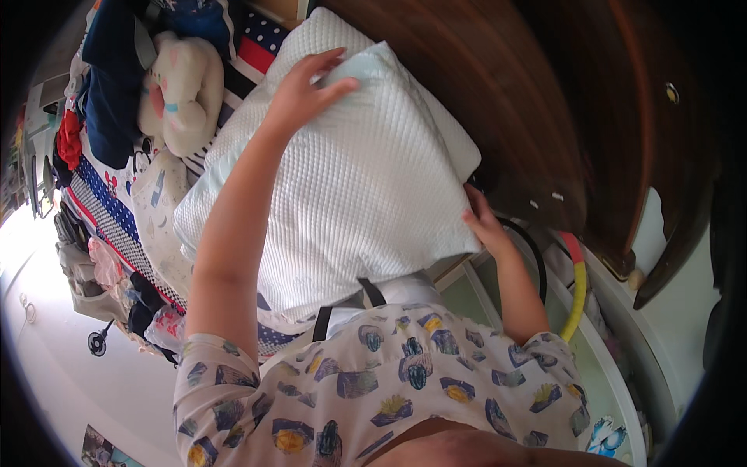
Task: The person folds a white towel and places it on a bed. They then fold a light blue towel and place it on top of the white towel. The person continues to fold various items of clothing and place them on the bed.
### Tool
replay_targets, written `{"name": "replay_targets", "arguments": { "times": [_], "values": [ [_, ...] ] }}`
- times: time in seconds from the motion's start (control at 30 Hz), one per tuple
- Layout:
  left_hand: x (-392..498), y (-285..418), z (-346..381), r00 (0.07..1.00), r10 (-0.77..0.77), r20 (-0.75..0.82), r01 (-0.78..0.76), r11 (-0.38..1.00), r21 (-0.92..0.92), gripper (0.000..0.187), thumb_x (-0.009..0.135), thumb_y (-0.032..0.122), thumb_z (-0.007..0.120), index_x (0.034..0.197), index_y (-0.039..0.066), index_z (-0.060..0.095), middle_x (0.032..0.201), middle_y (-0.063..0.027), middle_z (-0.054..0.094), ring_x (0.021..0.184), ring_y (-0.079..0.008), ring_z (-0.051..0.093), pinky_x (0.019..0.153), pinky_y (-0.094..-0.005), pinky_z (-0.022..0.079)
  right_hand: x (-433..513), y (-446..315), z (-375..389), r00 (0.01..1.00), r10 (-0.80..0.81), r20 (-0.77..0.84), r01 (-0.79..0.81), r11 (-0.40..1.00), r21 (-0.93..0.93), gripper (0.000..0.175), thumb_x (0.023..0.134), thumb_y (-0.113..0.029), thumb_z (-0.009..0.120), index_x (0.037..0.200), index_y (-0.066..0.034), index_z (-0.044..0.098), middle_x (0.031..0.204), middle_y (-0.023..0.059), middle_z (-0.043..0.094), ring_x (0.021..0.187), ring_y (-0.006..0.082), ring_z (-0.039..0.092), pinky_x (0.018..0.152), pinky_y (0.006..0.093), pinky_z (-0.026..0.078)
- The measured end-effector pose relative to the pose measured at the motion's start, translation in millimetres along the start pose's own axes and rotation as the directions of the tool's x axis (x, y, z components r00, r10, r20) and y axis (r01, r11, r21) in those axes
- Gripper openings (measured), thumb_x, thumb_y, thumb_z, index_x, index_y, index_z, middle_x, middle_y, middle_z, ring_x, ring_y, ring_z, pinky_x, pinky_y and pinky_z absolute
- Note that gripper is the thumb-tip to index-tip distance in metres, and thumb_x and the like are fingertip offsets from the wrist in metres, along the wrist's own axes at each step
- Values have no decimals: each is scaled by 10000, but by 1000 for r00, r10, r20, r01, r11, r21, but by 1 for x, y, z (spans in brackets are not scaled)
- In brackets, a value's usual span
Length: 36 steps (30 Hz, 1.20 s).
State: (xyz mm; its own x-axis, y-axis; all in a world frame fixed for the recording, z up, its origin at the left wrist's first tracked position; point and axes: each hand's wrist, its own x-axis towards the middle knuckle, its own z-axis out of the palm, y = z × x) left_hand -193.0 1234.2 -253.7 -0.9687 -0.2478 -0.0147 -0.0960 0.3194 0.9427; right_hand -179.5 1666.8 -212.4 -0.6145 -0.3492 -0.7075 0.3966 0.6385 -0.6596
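A white quilted pillow [344, 175] with a bumpy texture lies before me, on top of another white quilted pillow [321, 35] whose edge shows at the far side. My left hand [309, 90] rests near the upper pillow's far corner, thumb and fingers spread. At the right corner, my right hand [487, 225] has its thumb on the upper side, with the fingers partly hidden at the edge; it grips the pillow there. A cream plush toy [184, 96] lies to the left of the pillows.
Dark blue cloth [114, 87] and a patterned bedspread [117, 204] are at left, with piled clothes [105, 280] beyond. A dark wooden panel [525, 87] rises at upper right. A yellow and pink hoop [576, 286] stands by the pale shelving [478, 292] at right.
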Motion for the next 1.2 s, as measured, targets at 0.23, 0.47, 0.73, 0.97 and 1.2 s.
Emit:
{"name": "replay_targets", "arguments": {
  "times": [0.23, 0.47, 0.73, 0.97, 1.2],
  "values": [
    [39, 70, 10, 910, -178, 374, 75, 959, 274, 866, 678, 578, 803, 1319, 49, 557, 1186, -169, 655, 1063, -303, 648, 957, -360, 491, 41, -7, 10, 927, -367, -74, 282, 815, -506, 1073, 633, -387, 881, 1438, 19, 300, 1461, 260, 345, 1320, 409, 386, 1093, 474, 332],
    [-148, 179, -73, 958, 214, 192, -257, 937, 239, 372, 567, 54, 819, 900, 75, 654, 872, -95, 633, 831, -272, 642, 737, -340, 511, -28, -91, 35, 746, -625, 231, 650, 604, -461, 939, 613, -289, 874, 1391, -52, 406, 1350, 183, 500, 1276, 365, 447, 1122, 474, 286],
    [-164, 231, -140, 913, 344, -219, -232, 879, 416, 325, 645, -5, 749, 952, 21, 646, 911, -74, 662, 853, -211, 654, 793, -327, 527, -109, -152, 18, 882, -320, 345, 454, 772, -445, 675, 723, -259, 802, 1283, -66, 478, 1167, 198, 619, 1048, 388, 614, 879, 404, 497],
    [32, 241, -127, 959, 151, -241, -69, 945, 319, 718, 701, 424, 839, 1302, 123, 586, 1225, -152, 648, 1188, -246, 575, 1020, -373, 428, -85, -227, -53, 869, -492, -47, 384, 732, -563, 582, 792, -248, 747, 1259, -18, 486, 1107, 250, 640, 1009, 372, 648, 872, 409, 494],
    [49, 197, -161, 868, 491, 77, -350, 494, 796, 459, 703, 229, 776, 1119, 94, 637, 1065, -99, 662, 1070, -302, 585, 932, -406, 465, -51, -249, -3, 740, -667, -88, 310, 455, -835, 482, 822, -247, 691, 1204, -39, 485, 1138, 192, 609, 1011, 420, 602, 835, 474, 489]
  ]
}}
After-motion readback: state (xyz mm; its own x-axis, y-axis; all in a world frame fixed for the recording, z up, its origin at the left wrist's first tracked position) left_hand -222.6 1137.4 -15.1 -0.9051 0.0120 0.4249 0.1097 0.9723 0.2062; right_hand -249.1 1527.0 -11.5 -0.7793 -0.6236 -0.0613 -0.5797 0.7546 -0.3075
